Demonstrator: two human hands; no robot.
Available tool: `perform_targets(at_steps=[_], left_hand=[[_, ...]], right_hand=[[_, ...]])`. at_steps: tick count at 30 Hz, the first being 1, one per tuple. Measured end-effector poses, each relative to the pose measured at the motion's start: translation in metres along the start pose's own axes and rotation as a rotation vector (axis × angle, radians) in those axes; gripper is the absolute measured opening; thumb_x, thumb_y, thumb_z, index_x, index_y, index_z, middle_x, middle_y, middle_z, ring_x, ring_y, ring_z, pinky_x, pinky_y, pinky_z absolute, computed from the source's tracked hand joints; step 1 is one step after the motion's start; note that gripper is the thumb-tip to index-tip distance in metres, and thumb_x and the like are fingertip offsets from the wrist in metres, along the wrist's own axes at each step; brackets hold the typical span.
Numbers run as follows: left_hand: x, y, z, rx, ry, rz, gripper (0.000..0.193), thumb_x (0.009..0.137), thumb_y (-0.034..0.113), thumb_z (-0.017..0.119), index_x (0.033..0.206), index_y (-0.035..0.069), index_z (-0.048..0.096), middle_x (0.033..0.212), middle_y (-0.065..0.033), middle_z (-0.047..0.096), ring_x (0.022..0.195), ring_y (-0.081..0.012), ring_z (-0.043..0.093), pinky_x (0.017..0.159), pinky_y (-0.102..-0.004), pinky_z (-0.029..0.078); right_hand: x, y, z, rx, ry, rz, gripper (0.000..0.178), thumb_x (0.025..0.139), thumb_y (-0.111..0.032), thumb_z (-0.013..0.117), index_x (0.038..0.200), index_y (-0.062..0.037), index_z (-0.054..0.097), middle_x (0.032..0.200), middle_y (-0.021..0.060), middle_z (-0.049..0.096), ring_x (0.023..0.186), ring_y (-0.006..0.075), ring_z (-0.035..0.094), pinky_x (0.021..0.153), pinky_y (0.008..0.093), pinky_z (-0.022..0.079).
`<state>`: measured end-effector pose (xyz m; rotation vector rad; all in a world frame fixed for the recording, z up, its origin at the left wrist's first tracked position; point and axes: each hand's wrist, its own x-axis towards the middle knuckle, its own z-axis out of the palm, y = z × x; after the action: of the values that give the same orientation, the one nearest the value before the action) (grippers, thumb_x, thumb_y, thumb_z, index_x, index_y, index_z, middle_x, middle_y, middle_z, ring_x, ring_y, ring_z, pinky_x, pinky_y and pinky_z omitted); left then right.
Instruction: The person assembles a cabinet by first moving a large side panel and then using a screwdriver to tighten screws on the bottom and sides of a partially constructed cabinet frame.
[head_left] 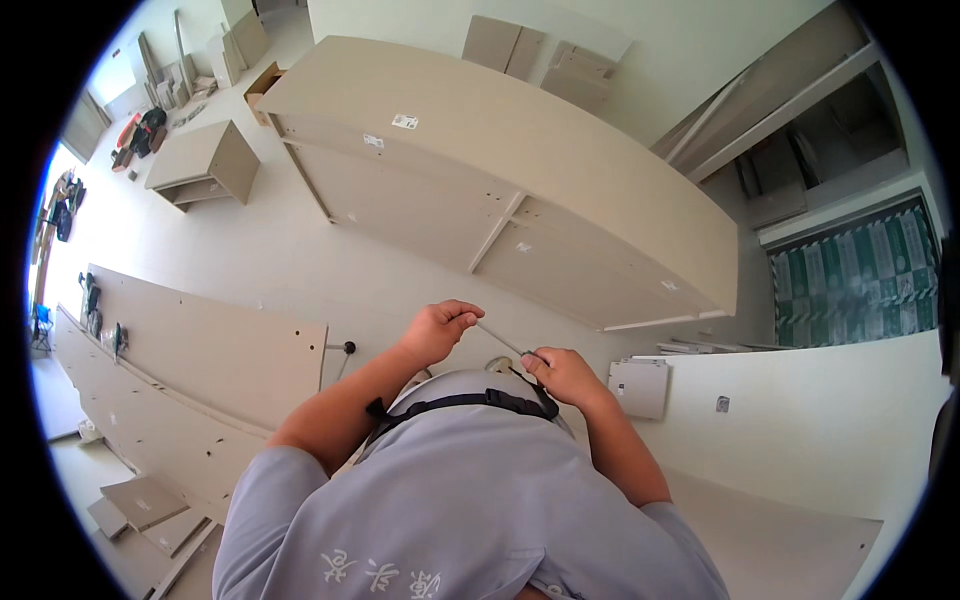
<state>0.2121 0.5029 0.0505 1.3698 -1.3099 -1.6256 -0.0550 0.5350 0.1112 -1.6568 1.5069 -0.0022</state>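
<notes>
In front of my waist a thin grey shaft (501,337), apparently that of a screwdriver, spans the gap between my hands. My left hand (443,332) pinches its upper left end between thumb and fingertips; anything small held there is hidden. My right hand (567,376) closes round the other end, where a bit of dark handle shows by the thumb. Beyond my hands a large beige cabinet carcass (420,85) lies on the floor, with holes and small white labels on its panels.
Long beige panels (210,325) lie to my left, near a black-knobbed rod (348,348). A small open box unit (205,160) stands at far left. At right are a flat grey-beige box (638,388), a white wall with a socket (722,404) and a green-covered opening (855,275).
</notes>
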Motion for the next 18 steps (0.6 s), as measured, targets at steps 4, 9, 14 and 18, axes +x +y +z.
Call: perform_targets(at_steps=[4,9,14,18], left_hand=[[-0.003,0.016,0.002,0.104,-0.038,-0.017,0.021,0.102,0.018,0.060,0.113,0.005,0.072,0.071,0.0039,0.055,0.061,-0.0062,0.045,0.056,-0.0245,0.043],[-0.004,0.044,-0.005,0.119,-0.186,0.034,0.024,0.104,0.020,0.058,0.116,0.004,0.070,0.071,0.0037,0.053,0.061,-0.0063,0.045,0.056,-0.0244,0.042],[0.007,0.058,0.000,-0.154,-0.208,-0.034,0.029,0.106,0.020,0.053,0.123,0.000,0.064,0.069,0.0038,0.047,0.059,-0.0067,0.042,0.053,-0.0235,0.037],[0.004,0.074,0.003,-0.214,-0.210,-0.114,0.036,0.107,0.021,0.051,0.135,0.000,0.057,0.073,0.0031,0.046,0.060,-0.0069,0.040,0.051,-0.0232,0.034]], right_hand=[[-0.007,0.001,-0.002,0.099,-0.067,0.038,0.054,0.100,-0.053,0.053,0.093,-0.0021,0.071,0.078,0.0141,0.068,0.067,0.0274,0.064,0.065,0.0397,0.051],[-0.006,0.018,-0.014,0.700,-0.375,0.163,0.050,0.103,-0.052,0.051,0.100,-0.0051,0.069,0.067,0.0021,0.058,0.058,0.0122,0.056,0.056,0.0274,0.047],[-0.006,0.015,0.004,0.550,-0.041,-0.013,0.045,0.100,-0.047,0.060,0.099,-0.0034,0.070,0.073,0.0050,0.063,0.066,0.0150,0.061,0.064,0.0309,0.052],[0.000,0.023,0.021,0.289,0.285,-0.165,0.040,0.094,-0.041,0.070,0.104,-0.0024,0.072,0.086,0.0060,0.068,0.081,0.0164,0.065,0.077,0.0319,0.053]])
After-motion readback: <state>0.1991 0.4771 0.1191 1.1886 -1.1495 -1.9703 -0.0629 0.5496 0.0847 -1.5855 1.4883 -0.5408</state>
